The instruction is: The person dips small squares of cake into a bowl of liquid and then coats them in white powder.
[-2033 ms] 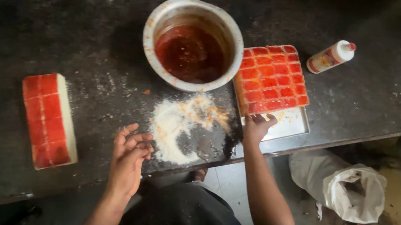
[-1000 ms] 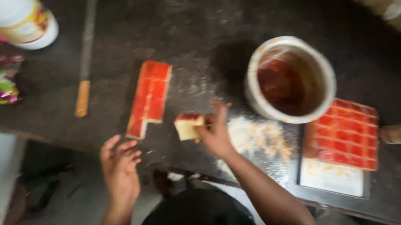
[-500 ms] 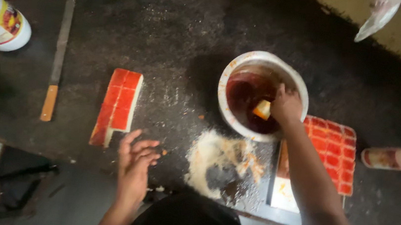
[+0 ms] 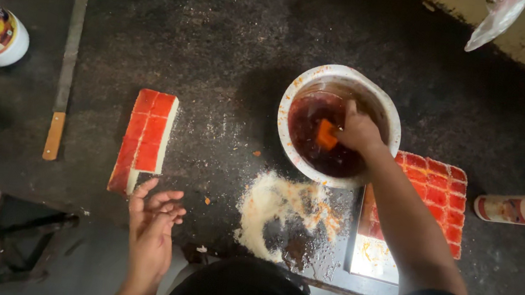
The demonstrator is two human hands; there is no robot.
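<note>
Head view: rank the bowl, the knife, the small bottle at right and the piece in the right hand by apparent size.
1. Bowl.
2. Knife, longer but far slimmer.
3. Small bottle.
4. Orange piece held by the right hand.

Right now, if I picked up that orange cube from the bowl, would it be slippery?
Probably yes. The right hand holds the orange cube in dark red syrup inside the white bowl, so it looks wet and likely drips. It seems small and light, pinched by fingertips alone. It may be soft, so squeeze gently.

I make this a working food-prep kitchen, rough and well used. Dark stone counter [image 4: 159, 19] dusted with white crumbs [image 4: 269, 207]; syrup bowl [image 4: 293, 99], long knife [image 4: 66, 68], tray of red-topped squares [image 4: 440, 186].
</note>
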